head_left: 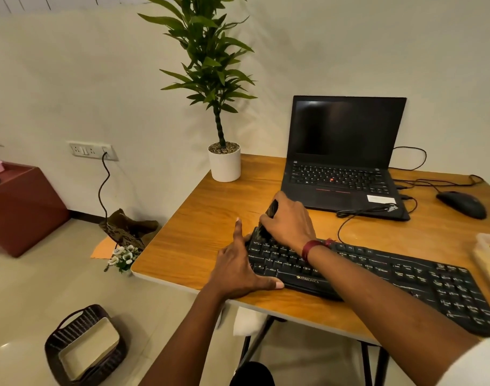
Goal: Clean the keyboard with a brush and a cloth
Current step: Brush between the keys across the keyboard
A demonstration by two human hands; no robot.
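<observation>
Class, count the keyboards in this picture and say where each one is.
2. A separate black keyboard lies along the table's near edge. The other is built into the open laptop behind it. None seems hidden.

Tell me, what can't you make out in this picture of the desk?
Head view:
- Brush: mostly covered by the right hand; bristles unseen.
- Keyboard: right end cut off by the picture's edge; some keys under the right forearm.
- White fabric below the table: mostly hidden by the tabletop; possibly the cloth.
- Box at the right edge: cut off, contents unclear.
</observation>
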